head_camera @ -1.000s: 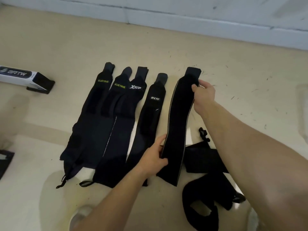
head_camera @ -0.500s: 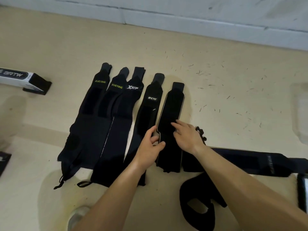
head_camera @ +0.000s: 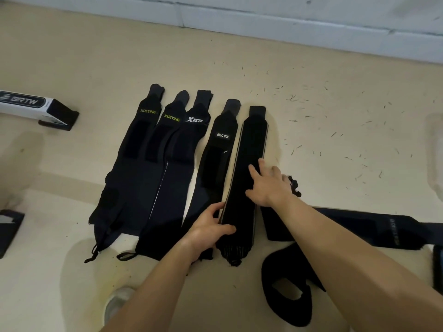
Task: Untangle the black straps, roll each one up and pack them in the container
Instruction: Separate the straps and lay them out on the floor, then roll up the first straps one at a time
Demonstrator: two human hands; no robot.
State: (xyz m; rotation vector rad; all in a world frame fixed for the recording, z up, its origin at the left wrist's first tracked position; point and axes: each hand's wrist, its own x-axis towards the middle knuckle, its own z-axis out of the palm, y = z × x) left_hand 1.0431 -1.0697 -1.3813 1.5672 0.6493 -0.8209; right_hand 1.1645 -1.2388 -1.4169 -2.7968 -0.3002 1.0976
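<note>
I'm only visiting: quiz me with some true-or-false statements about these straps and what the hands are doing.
1. Five straps lie side by side on the floor. True.
2. The right hand rests flat on the rightmost strap. True.
3. The left hand holds nothing. False: it grips that strap's left edge.
4. Every strap in the row is rolled up. False: all lie flat, unrolled.
</note>
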